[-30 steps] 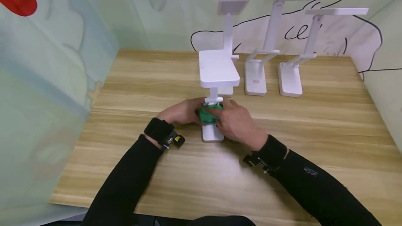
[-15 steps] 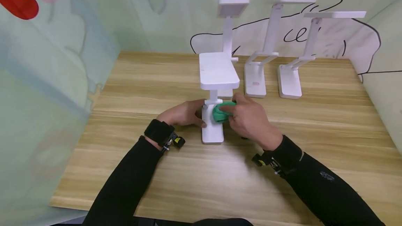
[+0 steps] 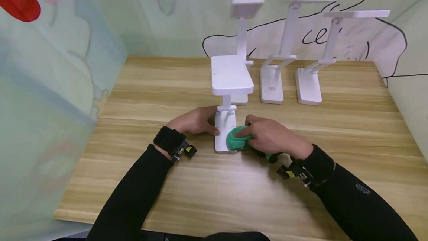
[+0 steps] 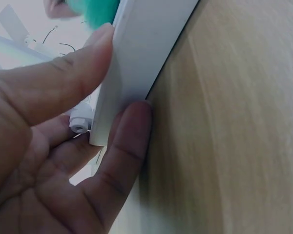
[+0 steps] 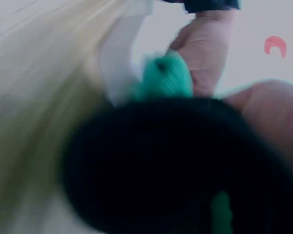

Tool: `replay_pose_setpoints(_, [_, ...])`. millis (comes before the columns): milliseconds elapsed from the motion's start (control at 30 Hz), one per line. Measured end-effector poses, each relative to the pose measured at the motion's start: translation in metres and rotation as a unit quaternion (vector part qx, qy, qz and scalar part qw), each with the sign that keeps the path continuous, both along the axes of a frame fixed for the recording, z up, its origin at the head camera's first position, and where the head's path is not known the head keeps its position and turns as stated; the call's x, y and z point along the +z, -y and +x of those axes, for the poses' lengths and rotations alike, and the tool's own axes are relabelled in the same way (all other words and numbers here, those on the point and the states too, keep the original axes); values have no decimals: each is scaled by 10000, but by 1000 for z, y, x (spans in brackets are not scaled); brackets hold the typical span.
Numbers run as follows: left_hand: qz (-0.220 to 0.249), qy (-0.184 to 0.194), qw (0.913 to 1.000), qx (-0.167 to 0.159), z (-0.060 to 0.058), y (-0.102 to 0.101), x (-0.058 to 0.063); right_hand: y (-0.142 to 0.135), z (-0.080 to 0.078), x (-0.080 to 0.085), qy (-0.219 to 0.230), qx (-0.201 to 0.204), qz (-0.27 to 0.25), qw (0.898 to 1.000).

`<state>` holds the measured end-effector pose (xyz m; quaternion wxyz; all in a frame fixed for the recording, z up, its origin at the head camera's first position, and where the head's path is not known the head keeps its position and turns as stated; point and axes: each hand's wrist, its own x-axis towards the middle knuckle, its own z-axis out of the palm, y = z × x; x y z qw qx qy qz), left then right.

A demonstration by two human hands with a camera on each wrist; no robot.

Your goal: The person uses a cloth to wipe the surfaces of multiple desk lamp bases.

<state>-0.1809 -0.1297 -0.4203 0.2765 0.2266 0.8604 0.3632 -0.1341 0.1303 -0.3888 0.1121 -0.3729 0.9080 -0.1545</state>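
Observation:
A white desk lamp [image 3: 232, 73] stands upright on the table, its flat head over a narrow base. My left hand [image 3: 198, 120] holds the lamp's base at its left edge; in the left wrist view the thumb [image 4: 95, 61] lies on the top edge and a finger [image 4: 129, 139] along the side near the tabletop. With my right hand [image 3: 271, 135] I grip a bunched green cloth [image 3: 238, 138] and press it on the front right of the base. A large dark blurred shape [image 5: 176, 165] covers much of the right wrist view, hiding most of that hand.
Behind stand three more white lamps: one partly hidden [image 3: 246, 6], a middle one [image 3: 272, 84] and a right one [image 3: 308, 86]. The wooden table [image 3: 160, 84] meets a printed curtain [image 3: 160, 18] at the back and sides.
My right hand has drawn the green cloth from the upper part of the base rightward, then down to its front right corner. The left hand keeps its hold on the lamp.

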Motion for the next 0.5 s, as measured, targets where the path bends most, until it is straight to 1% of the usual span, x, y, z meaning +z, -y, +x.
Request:
replay_pose_setpoints(67, [9, 9, 10000, 11, 0, -1, 0, 1, -1, 1, -76, -99, -69, 9999])
replay_pose_setpoints(133, [3, 22, 10000, 17, -1, -1, 0, 6, -3, -3, -362, -258, -148, 9989])
replay_pose_setpoints(200, [25, 7, 10000, -16, -1, -2, -1, 11, -3, -10, -758, -350, -214, 9963])
replay_pose_setpoints(233, [32, -4, 10000, -31, -1, -3, 0, 12, -2, -13, -903, -325, -252, 9951])
replay_pose_setpoints(300, [28, -23, 10000, -47, -1, -3, -1, 14, 0, -16, -981, -152, -276, 9947])
replay_pose_setpoints(367, [11, -45, 10000, -42, -1, -3, 0, 12, 2, -15, -848, 14, -254, 9961])
replay_pose_setpoints(433, [-60, -68, 10000, -21, 0, -3, 0, 7, 5, -9, -470, 138, -173, 9986])
replay_pose_setpoints(500, [-88, -51, 9999, 3, 0, -4, 1, 2, 7, -1, -59, 152, 51, 9999])
